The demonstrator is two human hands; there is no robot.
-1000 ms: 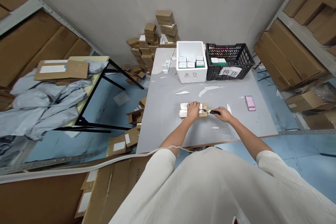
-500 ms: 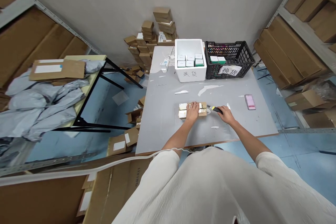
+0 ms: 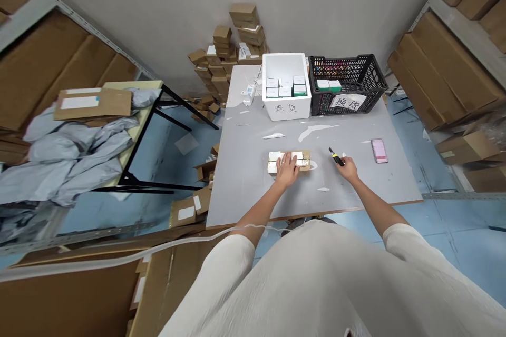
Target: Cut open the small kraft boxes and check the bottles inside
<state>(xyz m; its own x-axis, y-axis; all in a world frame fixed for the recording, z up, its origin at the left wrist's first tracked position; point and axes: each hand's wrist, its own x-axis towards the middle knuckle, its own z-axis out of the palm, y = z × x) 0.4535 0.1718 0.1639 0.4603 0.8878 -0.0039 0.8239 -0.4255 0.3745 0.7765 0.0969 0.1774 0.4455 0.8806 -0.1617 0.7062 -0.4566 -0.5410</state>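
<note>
A small cardboard box point(image 3: 305, 164) with white labels and tape across its top lies on the grey table point(image 3: 237, 189). My left hand point(image 3: 287, 170) rests on the top of this box, its fingers spread over the labels. To the right, my right hand point(image 3: 348, 169) is closed round the handle of a black and yellow utility knife point(image 3: 336, 157). The knife's tip points away from me, toward the upper left, and is apart from the box.
Behind stand a white foam box point(image 3: 287, 111) and a black crate point(image 3: 366, 102), both with white-and-green boxes inside. A pink phone point(image 3: 379, 151) lies at the right. Paper scraps point(image 3: 316, 129) dot the table. Stacked cartons point(image 3: 221, 66) stand by the wall; grey parcels point(image 3: 67, 163) cover a side table.
My right hand has drawn the knife away from the box toward the right and turned its tip farther up. My left hand stays on the box, its fingers now more spread.
</note>
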